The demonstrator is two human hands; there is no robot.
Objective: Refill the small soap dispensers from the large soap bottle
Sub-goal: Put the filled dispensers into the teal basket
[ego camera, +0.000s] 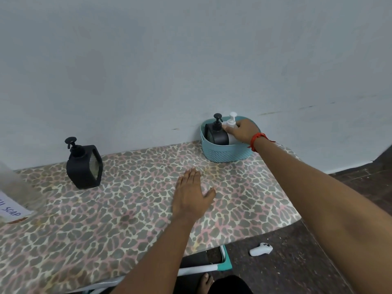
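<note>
On the leopard-print surface [131,219], which runs from the near left out to the wall, the biggest item is the large soap bottle [14,194], only partly in frame at the far left edge with a handwritten "soap" label, well apart from both hands. Next in size is the teal basket [227,152] at the far right corner against the wall, holding two upright pump dispensers side by side: a black dispenser [217,135] on the left and a white dispenser [231,124] just to its right. A second black dispenser stands alone [83,166] at the back left of the surface, also upright, so the count is three small dispensers, one large bottle and one basket. The right hand [244,131] reaches into the basket from the right and is closed around the white dispenser's shoulder, fingers touching it below the pump. The left hand [192,196] lies flat and empty, palm down with fingers spread, on the middle of the surface. Lifting the white dispenser looks like the step in hand; its long axis is vertical, so it should come straight up, clear of the basket rim and its black neighbour. A white controller-like object [261,249] lies on the floor.
</note>
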